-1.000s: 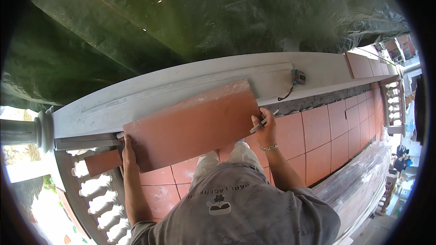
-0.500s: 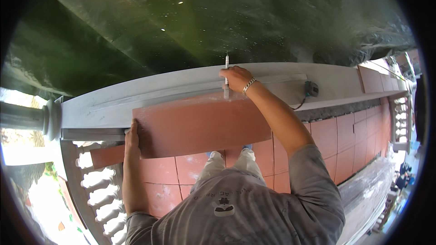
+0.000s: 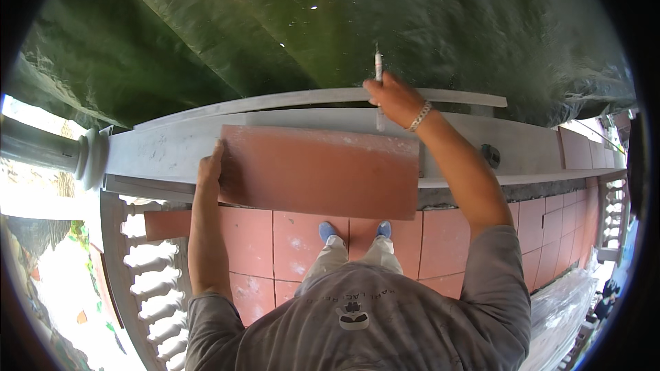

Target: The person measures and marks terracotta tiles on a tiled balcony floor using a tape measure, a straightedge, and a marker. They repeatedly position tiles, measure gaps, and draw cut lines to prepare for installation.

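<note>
A reddish-brown rectangular tile [image 3: 316, 172] is held over the near side of the grey ledge, dusted white along its far edge. My left hand [image 3: 210, 165] grips its left end, thumb on top and the other fingers hidden beneath. Past the tile, my right hand [image 3: 397, 99] is closed around a slim white pen [image 3: 378, 65] with a dark tip pointing away from me. A long, thin grey strip [image 3: 275, 100] runs behind that hand along the ledge's far side; whether the fingers also hold it is hidden.
A dark tape measure [image 3: 490, 156] sits on the grey ledge [image 3: 158, 154], right of my right forearm. Green sheeting [image 3: 227, 34] spreads beyond. Reddish tiles [image 3: 447, 244] cover the floor around my feet. A white balustrade [image 3: 155, 282] stands at left, and plastic-wrapped material [image 3: 564, 309] lies at right.
The grey strip has shifted from beside the tile to the ledge's far side. My right hand has moved away from me with the pen. The left hand still holds the tile, now less tilted.
</note>
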Motion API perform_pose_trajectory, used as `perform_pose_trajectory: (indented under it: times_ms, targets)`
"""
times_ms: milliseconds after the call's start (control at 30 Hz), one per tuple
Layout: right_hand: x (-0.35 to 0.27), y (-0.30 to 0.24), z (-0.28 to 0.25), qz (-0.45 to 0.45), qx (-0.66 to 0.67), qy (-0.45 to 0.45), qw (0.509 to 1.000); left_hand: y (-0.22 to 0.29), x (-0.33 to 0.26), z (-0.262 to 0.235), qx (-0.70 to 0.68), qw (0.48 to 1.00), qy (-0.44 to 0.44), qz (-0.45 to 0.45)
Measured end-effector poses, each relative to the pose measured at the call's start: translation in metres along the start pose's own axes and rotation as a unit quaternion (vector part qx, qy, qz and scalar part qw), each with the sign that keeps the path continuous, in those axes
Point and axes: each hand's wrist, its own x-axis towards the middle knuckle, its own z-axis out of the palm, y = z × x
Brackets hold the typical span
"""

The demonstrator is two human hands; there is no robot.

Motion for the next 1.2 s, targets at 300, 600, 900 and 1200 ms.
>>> perform_pose_trajectory:
  times_ms: [300,600,900,1200]
  targets:
    - [-0.096,0.004,-0.056,0.029,0.021,0.158,0.987,-0.008,0.084,-0.041,-0.05,0.998,0.018,-0.036]
    - [-0.13,0.004,-0.043,0.097,0.013,0.126,0.987,-0.009,0.124,-0.042,0.195,0.974,0.079,0.084]
    - [-0.097,0.004,-0.002,0.095,0.032,0.05,0.994,0.025,0.099,-0.056,0.378,0.882,0.025,0.279]
    - [-0.056,-0.029,0.05,0.094,0.066,-0.006,0.993,0.025,-0.044,-0.073,0.05,0.987,-0.027,0.148]
